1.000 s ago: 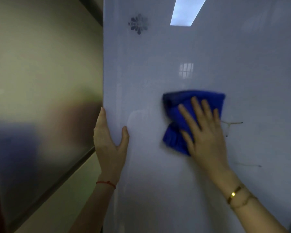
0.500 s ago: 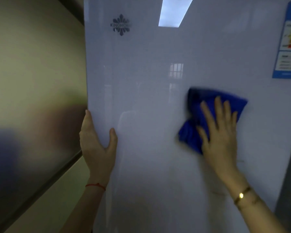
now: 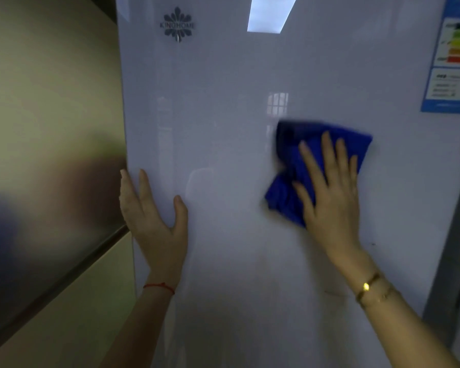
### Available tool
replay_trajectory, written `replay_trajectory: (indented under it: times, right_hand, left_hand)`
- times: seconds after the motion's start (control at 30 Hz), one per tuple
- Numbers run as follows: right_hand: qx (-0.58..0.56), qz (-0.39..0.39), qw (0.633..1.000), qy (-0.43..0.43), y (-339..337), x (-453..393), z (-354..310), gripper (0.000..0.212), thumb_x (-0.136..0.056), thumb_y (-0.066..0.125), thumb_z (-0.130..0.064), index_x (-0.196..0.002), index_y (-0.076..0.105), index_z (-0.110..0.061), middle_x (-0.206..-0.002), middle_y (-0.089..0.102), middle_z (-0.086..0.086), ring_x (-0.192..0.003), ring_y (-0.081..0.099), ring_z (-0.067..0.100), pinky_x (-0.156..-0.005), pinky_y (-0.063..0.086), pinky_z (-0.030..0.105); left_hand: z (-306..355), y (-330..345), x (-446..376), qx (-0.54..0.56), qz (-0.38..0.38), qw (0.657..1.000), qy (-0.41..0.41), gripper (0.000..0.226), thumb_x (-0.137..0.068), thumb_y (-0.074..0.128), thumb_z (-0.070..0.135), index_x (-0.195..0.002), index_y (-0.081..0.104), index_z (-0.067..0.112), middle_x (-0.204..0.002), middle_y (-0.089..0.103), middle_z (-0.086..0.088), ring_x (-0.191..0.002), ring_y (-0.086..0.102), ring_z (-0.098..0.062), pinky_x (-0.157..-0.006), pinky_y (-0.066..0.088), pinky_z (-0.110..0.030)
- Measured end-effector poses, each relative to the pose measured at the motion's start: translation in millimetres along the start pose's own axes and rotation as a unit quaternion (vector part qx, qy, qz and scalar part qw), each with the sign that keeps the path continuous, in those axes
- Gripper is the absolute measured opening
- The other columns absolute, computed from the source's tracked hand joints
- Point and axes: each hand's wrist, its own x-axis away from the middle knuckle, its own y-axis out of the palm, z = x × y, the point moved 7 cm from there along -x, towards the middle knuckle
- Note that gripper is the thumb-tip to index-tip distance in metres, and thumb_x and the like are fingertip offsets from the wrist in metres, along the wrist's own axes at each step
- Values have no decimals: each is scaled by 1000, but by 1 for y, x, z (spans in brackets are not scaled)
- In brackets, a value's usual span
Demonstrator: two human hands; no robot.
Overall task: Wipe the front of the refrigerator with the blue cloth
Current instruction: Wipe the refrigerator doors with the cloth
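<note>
Right hand (image 3: 329,189) grip: palm and spread fingers are pressed flat on the blue cloth (image 3: 314,166), pinning it against the refrigerator front (image 3: 237,128); the fingers are apart and extended, not curled around the fabric. The cloth is bunched and folded, and its upper-left corner is blurred. It sits on the right half of the door, below and left of the energy label (image 3: 452,62), and below the small window reflection on the glossy panel.

Left hand (image 3: 154,221) grip: open, holding nothing. The fingers wrap the left edge of the door, and the thumb lies flat on the front face, well left of the cloth. A red string (image 3: 158,286) circles the left wrist. A gold bracelet (image 3: 369,286) circles the right wrist.

The logo (image 3: 178,24) is at the upper left of the door, above the left hand. A bright rectangular light reflection shows at the top centre, right of the logo. The energy label carries coloured bars over a blue-bordered text block; the text is too blurred to read.

A beige wall panel (image 3: 51,88) lies left of the door. A grey vertical strip (image 3: 452,261) borders the right side of the door.
</note>
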Motion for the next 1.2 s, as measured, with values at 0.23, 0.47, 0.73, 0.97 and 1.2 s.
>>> replay_trajectory:
  times: [0.23,0.47,0.73,0.97,1.2]
  right_hand:
    - [-20,2,997,-78,9,-20,-58,55,-99,40,-38,-150,26,-24,-160,16,7,-149,9,28,-123,1,43]
    - [-12,17,999,37,-13,-3,42,52,-99,37,-35,-149,25,-25,-160,12,8,-149,7,27,-123,0,40]
    - [-8,-12,996,-88,6,11,-10,55,-99,41,-37,-150,26,-25,-159,12,5,-149,7,27,-123,0,42]
    - [-10,16,1000,-13,-15,-18,37,53,-100,39,-35,-150,24,-27,-160,13,8,-149,9,28,-123,0,40]
    - [-21,-15,996,-81,13,41,-13,58,-97,44,-32,-150,23,-26,-160,7,5,-149,4,26,-122,-2,42]
  left_hand:
    - [26,19,14,-2,3,998,62,59,-97,56,20,-148,38,-1,-159,32,-19,-151,26,-37,-126,15,-53]
    - [29,20,17,-9,19,998,63,59,-97,54,20,-149,37,-3,-159,31,-21,-151,25,-37,-127,13,-53]
    - [30,23,19,-13,20,998,62,59,-98,54,18,-150,35,-3,-159,30,-21,-152,24,-36,-126,14,-55]
    - [30,23,20,-12,14,998,63,59,-98,53,20,-150,35,-3,-159,31,-22,-152,23,-37,-127,13,-53]
    - [31,23,23,-21,-3,997,77,60,-99,52,21,-151,33,-2,-160,31,-20,-152,23,-38,-127,12,-54]
